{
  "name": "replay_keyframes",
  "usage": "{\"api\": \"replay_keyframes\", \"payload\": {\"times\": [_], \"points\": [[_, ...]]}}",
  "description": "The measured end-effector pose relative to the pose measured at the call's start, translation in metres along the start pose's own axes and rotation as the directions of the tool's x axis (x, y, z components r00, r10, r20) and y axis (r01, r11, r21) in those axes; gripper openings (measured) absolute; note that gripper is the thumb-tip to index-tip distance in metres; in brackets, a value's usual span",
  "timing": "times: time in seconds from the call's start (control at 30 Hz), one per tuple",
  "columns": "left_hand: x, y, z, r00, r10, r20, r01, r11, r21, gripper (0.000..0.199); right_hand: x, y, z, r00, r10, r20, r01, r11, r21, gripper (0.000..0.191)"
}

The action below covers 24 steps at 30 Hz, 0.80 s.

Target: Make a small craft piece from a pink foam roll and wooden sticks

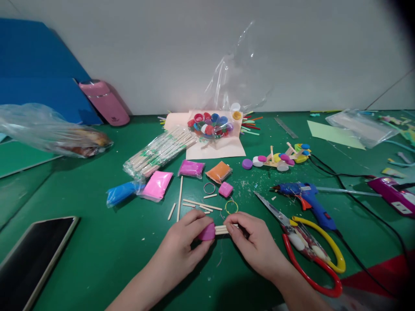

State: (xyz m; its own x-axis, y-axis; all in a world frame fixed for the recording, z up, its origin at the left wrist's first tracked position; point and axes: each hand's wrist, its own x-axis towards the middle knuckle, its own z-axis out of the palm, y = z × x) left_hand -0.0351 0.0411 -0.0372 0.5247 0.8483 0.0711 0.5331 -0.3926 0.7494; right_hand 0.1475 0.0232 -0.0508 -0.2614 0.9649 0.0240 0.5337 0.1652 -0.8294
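My left hand (188,239) is closed round a purple-pink clay piece (208,232). Several pale wooden sticks (221,230) lie side by side and run from the clay to my right hand (249,236), whose thumb and fingers pinch their other end. The stick ends there are hidden by my fingers. Just beyond my hands are loose sticks (202,205), a yellow-green ring (231,207), a grey ring (209,188) and a small pink block (225,189).
Large scissors (292,233) and a blue glue gun (308,194) with a black cord lie at right. Clay packets (158,185), bagged sticks (158,151) and bottle caps (210,124) are ahead. A phone (35,259) lies at left, a pink bottle (105,102) behind.
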Motion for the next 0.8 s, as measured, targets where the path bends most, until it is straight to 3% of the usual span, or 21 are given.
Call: {"api": "replay_keyframes", "payload": {"times": [0.8], "points": [[0.0000,0.0000,0.0004,1.000,0.002,-0.014,-0.002,1.000,0.001,0.018,0.0005,-0.0003,0.0002,1.000,-0.005,-0.016,0.005,1.000,0.000,0.016]]}}
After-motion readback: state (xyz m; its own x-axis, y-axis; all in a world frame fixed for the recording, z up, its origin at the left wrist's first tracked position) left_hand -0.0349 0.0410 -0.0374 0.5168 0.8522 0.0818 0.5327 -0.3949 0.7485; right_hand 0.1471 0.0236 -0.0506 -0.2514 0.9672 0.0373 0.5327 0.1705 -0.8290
